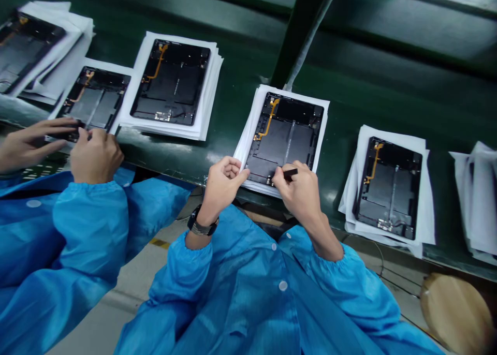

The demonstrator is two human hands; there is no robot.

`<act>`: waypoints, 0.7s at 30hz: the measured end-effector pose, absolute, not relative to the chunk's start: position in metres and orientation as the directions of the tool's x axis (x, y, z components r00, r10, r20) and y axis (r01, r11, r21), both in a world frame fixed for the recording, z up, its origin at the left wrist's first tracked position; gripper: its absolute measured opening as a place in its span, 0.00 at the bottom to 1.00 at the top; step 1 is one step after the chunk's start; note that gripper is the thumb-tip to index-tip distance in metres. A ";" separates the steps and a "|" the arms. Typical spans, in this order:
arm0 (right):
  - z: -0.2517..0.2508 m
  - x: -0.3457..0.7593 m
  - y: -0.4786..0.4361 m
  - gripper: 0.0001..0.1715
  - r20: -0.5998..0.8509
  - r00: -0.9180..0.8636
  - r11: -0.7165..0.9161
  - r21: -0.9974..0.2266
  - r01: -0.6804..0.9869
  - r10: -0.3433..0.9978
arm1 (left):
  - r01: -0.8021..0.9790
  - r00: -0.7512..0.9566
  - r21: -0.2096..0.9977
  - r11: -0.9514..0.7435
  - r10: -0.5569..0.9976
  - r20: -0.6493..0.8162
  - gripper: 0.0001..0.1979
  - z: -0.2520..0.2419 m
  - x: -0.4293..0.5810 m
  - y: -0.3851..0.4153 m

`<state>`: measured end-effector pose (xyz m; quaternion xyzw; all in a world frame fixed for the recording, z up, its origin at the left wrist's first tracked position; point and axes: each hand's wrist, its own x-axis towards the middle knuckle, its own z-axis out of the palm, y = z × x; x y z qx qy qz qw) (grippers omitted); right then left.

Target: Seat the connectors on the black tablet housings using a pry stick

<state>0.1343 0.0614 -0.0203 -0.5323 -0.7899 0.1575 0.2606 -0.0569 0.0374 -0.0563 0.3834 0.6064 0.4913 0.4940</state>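
Note:
An opened tablet housing [282, 137] with black inner parts and an orange flex cable lies on a stack of white sheets [325, 117] in front of me. At its lower left corner is my left hand [223, 184], with fingers loosely curled and the thumb against the edge. My right hand [301, 189] is closed around a short, black, stick-like tool [290, 173] above the housing's lower edge. The tool's tip and the small parts beneath it are mostly hidden by my fingers.
More opened tablet housings on white sheets stand left [171, 83] and right [390, 187] along the green bench [236, 96]. A co-worker's hands [97, 156] work at a housing [95, 99] on the left. A green post [298, 34] rises behind; a round stool [454, 311] stands lower right.

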 end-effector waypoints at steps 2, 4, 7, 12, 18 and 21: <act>-0.021 0.137 0.060 0.23 0.239 -0.284 0.371 -0.549 0.749 0.928 | -0.026 -0.213 0.976 0.216 0.953 -0.217 0.13 -0.056 -0.057 0.037; -0.022 0.138 0.059 0.23 0.236 -0.268 0.357 -0.563 0.745 0.934 | -0.030 -0.208 0.977 0.211 0.955 -0.213 0.13 -0.057 -0.057 0.037; -0.022 0.137 0.059 0.23 0.235 -0.262 0.351 -0.569 0.744 0.936 | -0.028 -0.198 0.977 0.211 0.957 -0.212 0.13 -0.059 -0.059 0.038; -0.019 0.138 0.059 0.23 0.228 -0.231 0.324 -0.616 0.718 0.946 | 0.272 -0.298 0.954 0.128 0.954 -0.043 0.12 -0.050 -0.052 0.028; -0.020 0.137 0.055 0.22 0.259 -0.247 0.356 -0.600 0.717 0.934 | 0.810 0.030 0.513 -0.284 0.894 0.448 0.13 -0.040 -0.036 0.003; -0.024 0.136 0.053 0.22 0.280 -0.250 0.368 -0.549 0.750 0.927 | 0.811 0.165 0.451 -0.373 0.885 0.435 0.14 -0.047 -0.037 0.002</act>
